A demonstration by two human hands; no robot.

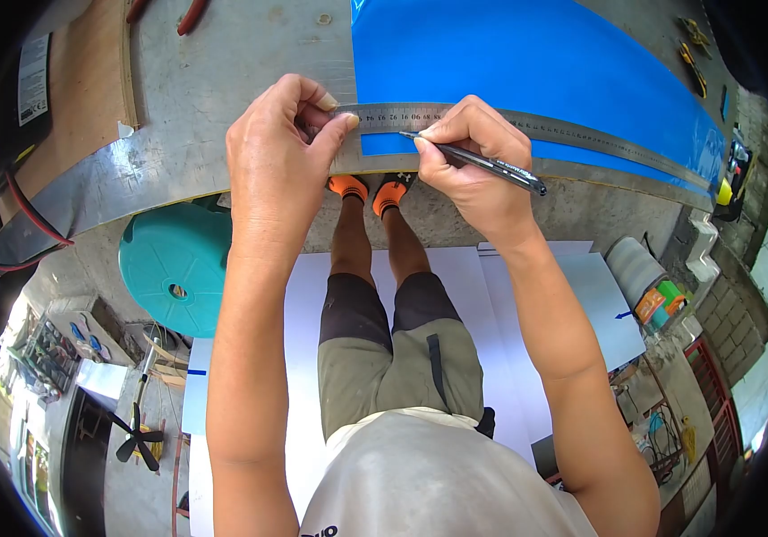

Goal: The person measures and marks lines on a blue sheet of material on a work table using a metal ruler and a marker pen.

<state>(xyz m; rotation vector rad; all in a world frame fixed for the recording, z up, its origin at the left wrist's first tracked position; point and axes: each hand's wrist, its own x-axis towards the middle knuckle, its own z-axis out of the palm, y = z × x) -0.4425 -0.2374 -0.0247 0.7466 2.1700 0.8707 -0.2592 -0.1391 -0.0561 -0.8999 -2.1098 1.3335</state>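
A long steel ruler (581,134) lies across a glossy blue sheet (491,58) on the grey metal table (250,54). At the ruler's left end, past the sheet's left edge, my left hand (281,161) pinches it between thumb and fingers. Held in my right hand (482,170), a black pen (491,165) has its tip pointing left, over the blue strip just below the ruler. The tip is close to the sheet; whether it touches cannot be seen.
Red-handled tools (192,16) lie at the table's far left, cutters (692,70) at its far right. A teal round stool (174,268) stands below the table's front edge. White sheets (303,358) cover the floor around my legs.
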